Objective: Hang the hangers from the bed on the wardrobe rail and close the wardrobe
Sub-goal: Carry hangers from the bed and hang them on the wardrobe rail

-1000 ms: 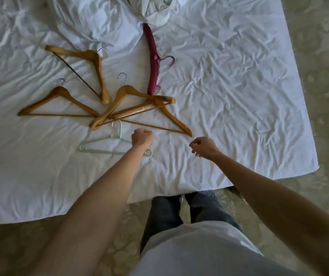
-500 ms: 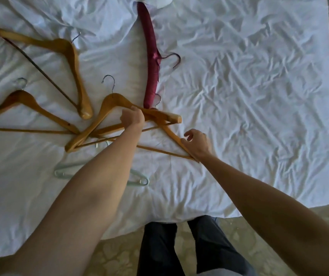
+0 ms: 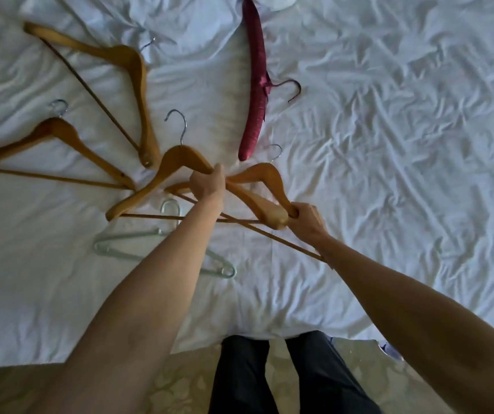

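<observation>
Several hangers lie on the white bed (image 3: 389, 174). My left hand (image 3: 208, 183) grips the arm of a wooden hanger (image 3: 162, 171) with a metal hook. My right hand (image 3: 307, 218) grips the end of a second wooden hanger (image 3: 265, 177) that crosses under the first. Two more wooden hangers lie at the left, one at the top left (image 3: 133, 73), the other at the far left (image 3: 60, 138). A padded maroon hanger (image 3: 254, 82) lies at the top middle. A pale green plastic hanger (image 3: 126, 246) lies partly under my left forearm. No wardrobe is in view.
The rumpled sheet's right half holds nothing. A bundle of white cloth (image 3: 272, 0) sits at the top edge. The bed's near edge runs just in front of my legs (image 3: 269, 375), which stand on a pale patterned floor (image 3: 180, 383).
Both hands moved forward from above the sheet and closed on the two crossed wooden hangers. The camera leaned in over the bed.
</observation>
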A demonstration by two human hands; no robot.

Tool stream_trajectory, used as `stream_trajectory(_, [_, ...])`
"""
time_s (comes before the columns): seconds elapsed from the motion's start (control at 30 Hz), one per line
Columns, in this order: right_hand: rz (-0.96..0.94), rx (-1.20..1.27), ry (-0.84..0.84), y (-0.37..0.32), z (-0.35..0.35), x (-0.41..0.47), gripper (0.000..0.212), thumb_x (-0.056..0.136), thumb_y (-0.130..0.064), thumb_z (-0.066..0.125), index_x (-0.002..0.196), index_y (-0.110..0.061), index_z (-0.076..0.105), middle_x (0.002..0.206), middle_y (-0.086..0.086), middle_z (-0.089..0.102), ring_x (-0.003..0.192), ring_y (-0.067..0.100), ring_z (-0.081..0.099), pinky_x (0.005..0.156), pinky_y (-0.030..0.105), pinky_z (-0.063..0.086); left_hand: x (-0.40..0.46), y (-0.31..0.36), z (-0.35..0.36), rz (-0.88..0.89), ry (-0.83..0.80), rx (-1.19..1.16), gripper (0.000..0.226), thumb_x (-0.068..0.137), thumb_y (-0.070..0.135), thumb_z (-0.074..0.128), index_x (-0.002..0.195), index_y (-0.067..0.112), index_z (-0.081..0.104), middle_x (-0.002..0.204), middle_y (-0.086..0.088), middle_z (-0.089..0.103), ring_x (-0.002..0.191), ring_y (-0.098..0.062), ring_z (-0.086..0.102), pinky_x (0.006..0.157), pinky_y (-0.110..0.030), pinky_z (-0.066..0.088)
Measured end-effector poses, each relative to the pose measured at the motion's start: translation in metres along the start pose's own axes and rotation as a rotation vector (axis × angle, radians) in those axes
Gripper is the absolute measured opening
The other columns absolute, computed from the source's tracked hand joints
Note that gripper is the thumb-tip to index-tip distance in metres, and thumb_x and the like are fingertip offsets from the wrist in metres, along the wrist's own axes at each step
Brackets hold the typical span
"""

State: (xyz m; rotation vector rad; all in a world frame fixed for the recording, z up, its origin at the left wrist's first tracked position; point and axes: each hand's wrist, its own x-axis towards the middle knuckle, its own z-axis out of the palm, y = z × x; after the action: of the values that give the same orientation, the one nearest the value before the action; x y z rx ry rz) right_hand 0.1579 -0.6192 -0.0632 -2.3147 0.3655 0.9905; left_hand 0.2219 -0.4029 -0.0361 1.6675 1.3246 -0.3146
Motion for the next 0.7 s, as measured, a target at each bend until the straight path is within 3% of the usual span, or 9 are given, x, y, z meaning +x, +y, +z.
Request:
stream_trajectory(0.1, [-0.007, 0.094, 0.024, 0.006, -0.011, -0.040, 0.018, 0.081, -0.015, 0.064, 0.091, -0.023, 0.076, 0.074, -0.005, 0.069, 0.066, 0.016, 0.061, 0.066, 0.030, 0.048, -0.040, -0.018, -0.033, -0.007, 0.011, -0.042, 0.043, 0.089, 0.029, 0.069, 0.122, 0.001, 0.067, 0.117, -0.013, 0.072, 0.110, -0.029, 0.067, 0.094, -0.036, 0.053])
stream_trajectory(0.23, [-0.078, 0.235, 0.028, 0.006, -0.026, -0.116, 0.003, 0.087, -0.016, 0.071, 0.089, -0.017, 0.071, 0.055, -0.009, 0.050, 0.042, 0.003, 0.042, 0.050, 0.027, 0.039, -0.100, -0.042, -0.090, 0.041, -0.010, -0.100, 0.028, 0.088, 0.031, 0.072, 0.095, 0.003, 0.075, 0.088, -0.008, 0.074, 0.083, -0.022, 0.070, 0.076, -0.033, 0.053])
stream_trajectory(0.33, [-0.170, 0.282, 0.016, -0.003, -0.036, -0.180, 0.008, 0.088, -0.022, 0.075, 0.091, -0.020, 0.068, 0.058, -0.007, 0.050, 0.044, 0.004, 0.044, 0.048, 0.020, 0.040, -0.145, -0.059, -0.126, 0.071, -0.044, -0.172, 0.025, 0.085, 0.027, 0.076, 0.068, 0.012, 0.065, 0.060, 0.000, 0.061, 0.051, -0.011, 0.056, 0.060, -0.028, 0.043])
stream_trajectory(0.4, [-0.229, 0.274, 0.027, -0.009, -0.040, -0.222, 0.009, 0.088, -0.027, 0.075, 0.092, -0.024, 0.068, 0.063, -0.003, 0.058, 0.050, 0.005, 0.052, 0.052, 0.021, 0.045, -0.178, -0.070, -0.150, 0.096, -0.089, -0.209, 0.029, 0.085, 0.023, 0.077, 0.063, 0.015, 0.060, 0.054, 0.003, 0.054, 0.041, -0.005, 0.048, 0.054, -0.025, 0.040])
stream_trajectory(0.5, [-0.283, 0.293, 0.030, -0.018, -0.046, -0.270, 0.008, 0.088, -0.029, 0.071, 0.089, -0.023, 0.067, 0.070, 0.006, 0.063, 0.058, 0.016, 0.058, 0.060, 0.035, 0.051, -0.227, -0.082, -0.178, 0.168, -0.197, -0.182, 0.029, 0.088, 0.020, 0.076, 0.067, 0.011, 0.058, 0.055, 0.000, 0.049, 0.041, -0.004, 0.043, 0.044, -0.015, 0.036])
stream_trajectory(0.7, [-0.407, 0.347, 0.003, -0.033, -0.059, -0.341, 0.017, 0.095, -0.022, 0.064, 0.082, -0.012, 0.064, 0.061, -0.002, 0.052, 0.053, 0.006, 0.051, 0.057, 0.024, 0.043, -0.306, -0.107, -0.216, 0.298, -0.238, -0.167, 0.036, 0.091, 0.030, 0.073, 0.064, 0.009, 0.061, 0.055, -0.001, 0.057, 0.042, -0.004, 0.049, 0.046, -0.014, 0.040])
